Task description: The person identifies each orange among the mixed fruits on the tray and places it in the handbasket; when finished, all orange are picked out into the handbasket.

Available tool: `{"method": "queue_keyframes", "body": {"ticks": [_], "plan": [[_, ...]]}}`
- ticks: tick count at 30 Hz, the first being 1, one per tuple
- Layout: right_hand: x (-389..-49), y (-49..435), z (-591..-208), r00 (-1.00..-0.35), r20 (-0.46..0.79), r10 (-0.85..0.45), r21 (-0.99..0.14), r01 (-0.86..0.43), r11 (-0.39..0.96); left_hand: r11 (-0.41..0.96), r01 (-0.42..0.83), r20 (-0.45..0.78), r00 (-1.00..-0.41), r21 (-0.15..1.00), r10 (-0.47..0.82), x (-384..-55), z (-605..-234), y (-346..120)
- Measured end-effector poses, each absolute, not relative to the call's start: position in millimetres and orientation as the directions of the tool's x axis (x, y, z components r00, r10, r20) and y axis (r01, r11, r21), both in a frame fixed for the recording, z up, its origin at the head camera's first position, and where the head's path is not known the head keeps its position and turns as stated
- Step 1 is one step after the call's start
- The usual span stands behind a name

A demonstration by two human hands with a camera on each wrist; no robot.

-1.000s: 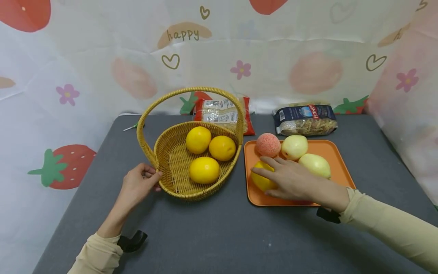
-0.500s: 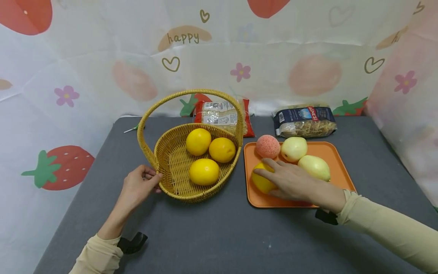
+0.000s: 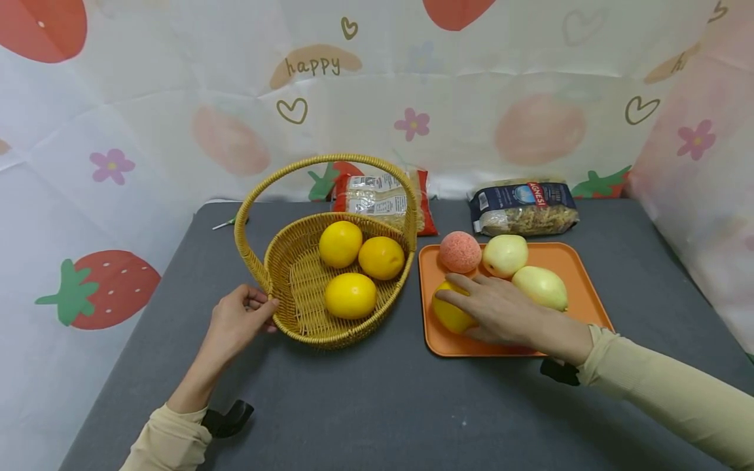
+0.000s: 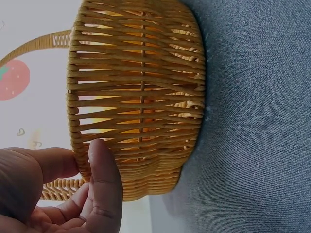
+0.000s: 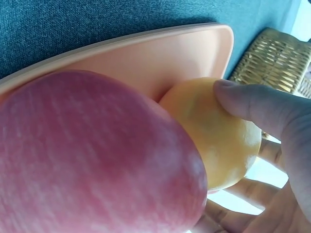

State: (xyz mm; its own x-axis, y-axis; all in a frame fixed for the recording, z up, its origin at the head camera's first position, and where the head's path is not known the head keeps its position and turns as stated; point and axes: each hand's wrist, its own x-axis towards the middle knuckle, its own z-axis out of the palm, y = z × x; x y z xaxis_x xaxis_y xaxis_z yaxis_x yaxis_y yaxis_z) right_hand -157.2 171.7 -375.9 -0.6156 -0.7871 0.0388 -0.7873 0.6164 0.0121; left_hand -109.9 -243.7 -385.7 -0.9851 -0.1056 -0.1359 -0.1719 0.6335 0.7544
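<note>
My left hand [image 3: 238,318] pinches the near left rim of a wicker basket [image 3: 341,338] with a tall arched handle; in the left wrist view, thumb and finger [image 4: 104,184] sit on either side of the rim. Inside it lie three yellow fruits [image 3: 351,296]. On an orange tray [image 3: 583,314], my right hand [image 3: 508,309] holds a round yellow fruit [image 5: 209,131], thumb on one side and fingers round the other. Close beside that fruit, a large smooth red fruit [image 5: 97,155] fills much of the right wrist view; the hand hides it in the head view.
A pink rough-skinned ball [image 3: 460,252] and two pale green fruits [image 3: 539,288] share the tray. Behind stand a red-edged clear packet [image 3: 383,196] and a dark blue pasta bag [image 3: 525,207]. A small green-and-white item [image 3: 226,223] lies left of the basket handle.
</note>
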Motion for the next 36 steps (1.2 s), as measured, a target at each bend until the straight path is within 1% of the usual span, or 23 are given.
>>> {"method": "queue_keyframes", "body": {"ticks": [6,11,15,20,22,25,29,33,36], "plan": [[-158,172,-377,-0.618,0.044,-0.785,0.019,-0.785,0.619,0.636,-0.175,-0.141,-0.984,0.752,-0.105,-110,-386,-243],[-156,171,-370,-0.643,0.036,-0.765,0.001,-0.766,0.643,0.64,-0.171,-0.134,-0.985,0.749,-0.106,-110,-386,-243],[-156,168,-357,-0.645,0.1,-0.758,-0.02,-0.763,0.647,0.64,-0.168,-0.132,-0.986,0.75,-0.104,-110,-386,-243],[-157,157,-335,-0.612,0.219,-0.76,-0.056,-0.786,0.616,0.631,-0.173,-0.138,-0.985,0.756,-0.105,-110,-386,-243],[-159,150,-327,-0.589,0.257,-0.766,-0.065,-0.801,0.595,0.633,-0.173,-0.136,-0.985,0.755,-0.107,-110,-387,-244],[-160,137,-317,-0.554,0.301,-0.776,-0.045,-0.821,0.569,0.638,-0.171,-0.132,-0.985,0.751,-0.109,-110,-387,-244],[-164,120,-307,-0.527,0.329,-0.784,-0.005,-0.831,0.556,0.642,-0.158,-0.121,-0.987,0.75,-0.102,-110,-388,-245],[-169,102,-300,-0.531,0.335,-0.778,0.01,-0.824,0.566,0.644,-0.151,-0.117,-0.988,0.75,-0.096,-110,-388,-245],[-174,87,-297,-0.52,0.337,-0.785,0.006,-0.832,0.554,0.64,-0.154,-0.12,-0.988,0.752,-0.097,-110,-387,-245]]}}
